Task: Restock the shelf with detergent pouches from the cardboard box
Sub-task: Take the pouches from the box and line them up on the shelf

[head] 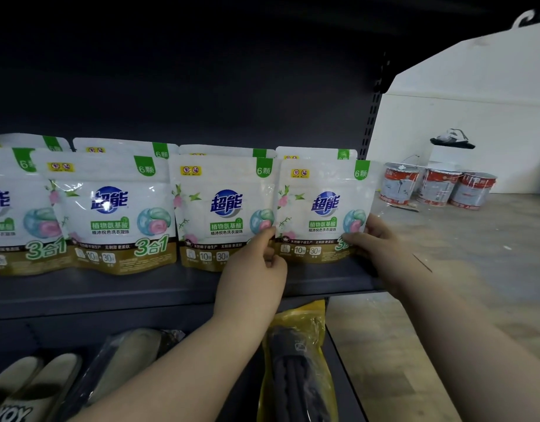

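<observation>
Dark metal shelving fills the view, its back panel in shadow; to the right lies a pale concrete floor (pixel 463 239) against a white wall. On the shelf (pixel 140 287) stands a row of white detergent pouches, upright, two deep, faces forward.

The rightmost front pouch (pixel 322 211) stands at the right end of the shelf, just beside the slotted upright post (pixel 373 117). The left hand (pixel 253 275) pinches its lower left edge, fingers (pixel 267 236) curled onto the seam where it meets the neighbouring pouch (pixel 224 213). The right hand (pixel 381 242) holds its lower right corner, thumb across the front and fingers behind the right edge. The pouch base sits on the shelf surface.

Further left stand a third front pouch (pixel 114 214) and a fourth (pixel 9 214), partly cut by the frame edge; the third overlaps the fourth. Back-row pouches show only their tops.

On the shelf below lie beige slippers (pixel 34 379), a wrapped pair beside them (pixel 125 351), and a yellow packet holding a dark item (pixel 296 360).

Three paint cans (pixel 436 187) stand together on the floor near the wall. The cardboard box is out of view.
</observation>
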A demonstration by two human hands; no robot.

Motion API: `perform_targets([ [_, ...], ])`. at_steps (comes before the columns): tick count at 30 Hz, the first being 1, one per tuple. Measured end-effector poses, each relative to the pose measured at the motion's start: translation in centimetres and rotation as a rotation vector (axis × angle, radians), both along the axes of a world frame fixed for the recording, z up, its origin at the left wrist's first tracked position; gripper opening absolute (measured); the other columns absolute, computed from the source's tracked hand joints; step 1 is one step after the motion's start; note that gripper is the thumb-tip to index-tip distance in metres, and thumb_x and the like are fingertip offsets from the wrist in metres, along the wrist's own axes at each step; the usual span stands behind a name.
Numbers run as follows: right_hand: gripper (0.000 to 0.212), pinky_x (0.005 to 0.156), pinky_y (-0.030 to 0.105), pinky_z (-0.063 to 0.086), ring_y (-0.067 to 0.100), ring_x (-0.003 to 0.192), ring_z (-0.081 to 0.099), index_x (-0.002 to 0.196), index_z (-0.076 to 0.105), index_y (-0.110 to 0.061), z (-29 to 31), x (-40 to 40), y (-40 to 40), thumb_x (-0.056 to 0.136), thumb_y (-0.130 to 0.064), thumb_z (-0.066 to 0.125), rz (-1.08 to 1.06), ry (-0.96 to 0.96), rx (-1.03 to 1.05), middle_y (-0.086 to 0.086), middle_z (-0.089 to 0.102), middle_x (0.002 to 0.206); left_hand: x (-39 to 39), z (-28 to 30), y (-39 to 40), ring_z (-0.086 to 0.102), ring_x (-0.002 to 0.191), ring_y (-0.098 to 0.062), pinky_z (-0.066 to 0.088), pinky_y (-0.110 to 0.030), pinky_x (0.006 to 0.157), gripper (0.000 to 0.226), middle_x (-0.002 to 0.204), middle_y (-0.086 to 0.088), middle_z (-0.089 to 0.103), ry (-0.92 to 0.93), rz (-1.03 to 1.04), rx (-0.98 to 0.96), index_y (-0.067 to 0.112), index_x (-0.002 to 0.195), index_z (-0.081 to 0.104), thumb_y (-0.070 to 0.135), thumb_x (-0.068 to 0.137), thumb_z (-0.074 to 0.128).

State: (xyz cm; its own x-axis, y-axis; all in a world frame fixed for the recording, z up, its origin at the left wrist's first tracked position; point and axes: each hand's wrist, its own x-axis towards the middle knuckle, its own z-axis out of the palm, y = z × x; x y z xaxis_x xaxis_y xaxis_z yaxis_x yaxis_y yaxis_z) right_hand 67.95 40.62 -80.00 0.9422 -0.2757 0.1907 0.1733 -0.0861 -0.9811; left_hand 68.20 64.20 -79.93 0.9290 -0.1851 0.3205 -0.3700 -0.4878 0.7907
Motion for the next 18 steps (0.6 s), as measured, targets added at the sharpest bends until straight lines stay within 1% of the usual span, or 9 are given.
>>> perform_targets([
  [2,0.032,0.079,0.027,0.06,0.02,0.1,0.076,0.119,0.067,-0.017,-0.01,-0.01,0.07,0.094,0.002,0.06,0.002,-0.004,-0.004,0.004,0.079,0.111,0.11,0.01,-0.02,0.061,0.096,-0.005,0.05,-0.023,0.082,0.051,0.113,0.014,0.064,0.004,0.001,-0.002,0.039,0.144,0.043,0.023,0.096,0.052],
  [4,0.032,0.077,0.026,0.061,0.021,0.1,0.076,0.119,0.067,-0.017,-0.06,0.03,0.14,0.094,0.002,0.061,-0.009,-0.004,-0.009,0.004,0.079,0.11,0.17,-0.06,0.03,0.061,0.096,-0.005,0.05,-0.024,0.082,0.051,0.112,0.014,0.064,0.006,0.0,-0.003,0.039,0.144,0.043,0.024,0.096,0.053],
  [8,0.033,0.085,0.031,0.058,0.019,0.104,0.075,0.121,0.066,-0.02,-0.21,0.01,0.09,0.093,-0.004,0.065,-0.042,0.007,-0.038,0.001,0.078,0.112,0.05,-0.2,0.03,0.06,0.094,-0.003,0.046,-0.023,0.079,0.05,0.112,0.015,0.065,0.004,-0.006,0.005,0.04,0.142,0.044,0.024,0.096,0.053],
  [11,0.033,0.091,0.035,0.057,0.018,0.105,0.074,0.12,0.066,-0.023,-0.28,0.09,0.19,0.092,-0.006,0.066,-0.052,0.01,-0.057,0.0,0.078,0.113,0.15,-0.16,0.01,0.061,0.094,-0.005,0.049,-0.027,0.082,0.048,0.109,0.014,0.067,0.011,0.001,-0.001,0.04,0.139,0.047,0.023,0.096,0.054],
  [14,0.036,0.1,0.044,0.055,0.02,0.107,0.073,0.123,0.064,-0.02,-0.33,0.14,0.1,0.089,-0.009,0.069,-0.071,0.019,-0.071,0.0,0.077,0.114,0.24,-0.19,-0.1,0.064,0.091,-0.007,0.052,-0.03,0.081,0.047,0.105,0.011,0.069,0.008,0.007,-0.021,0.039,0.138,0.05,0.021,0.095,0.054],
  [16,0.036,0.102,0.046,0.054,0.02,0.107,0.073,0.123,0.064,-0.02,-0.28,0.09,0.08,0.09,-0.009,0.068,-0.076,0.031,-0.081,0.0,0.077,0.114,0.32,-0.28,-0.12,0.063,0.087,-0.002,0.048,-0.024,0.075,0.046,0.103,0.012,0.07,0.004,0.009,-0.027,0.038,0.137,0.051,0.02,0.095,0.055],
  [18,0.036,0.103,0.046,0.054,0.019,0.108,0.073,0.123,0.064,-0.021,-0.25,0.05,0.1,0.09,-0.008,0.068,-0.077,0.041,-0.089,0.0,0.077,0.114,0.4,-0.44,-0.09,0.059,0.082,0.005,0.044,-0.017,0.068,0.046,0.098,0.016,0.069,-0.003,0.013,-0.027,0.039,0.136,0.051,0.02,0.095,0.055],
])
